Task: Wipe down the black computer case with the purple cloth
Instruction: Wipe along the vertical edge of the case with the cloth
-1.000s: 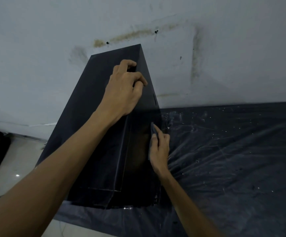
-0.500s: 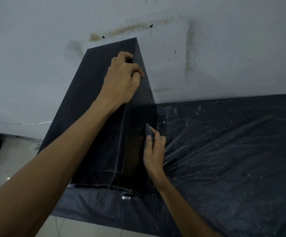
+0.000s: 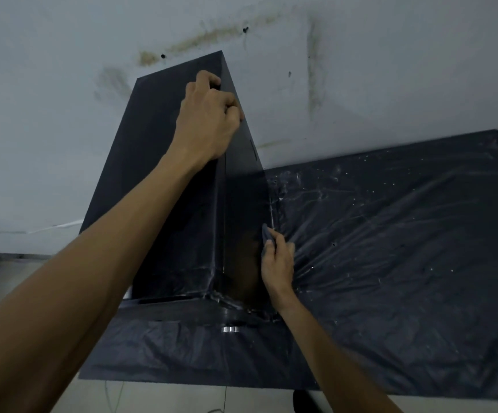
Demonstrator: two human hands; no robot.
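The black computer case [image 3: 152, 162] stands upright against the wall on a black plastic sheet. My left hand [image 3: 207, 120] grips the case's top right edge, fingers curled over it. Low on the case's glossy right side panel, my right hand [image 3: 277, 263] pinches a small folded purple cloth [image 3: 267, 234] and holds it against the panel near its rear edge. Only the tip of the cloth shows above my fingers.
A crinkled black plastic sheet [image 3: 405, 248] covers the floor to the right and in front of the case. A stained white wall [image 3: 361, 70] rises close behind. A small metal foot [image 3: 230, 329] shows under the case. Pale floor tiles [image 3: 167, 397] lie at the bottom.
My right hand with the cloth has slid a little down the side panel. The left hand keeps its grip on the top edge. The view has shifted downward.
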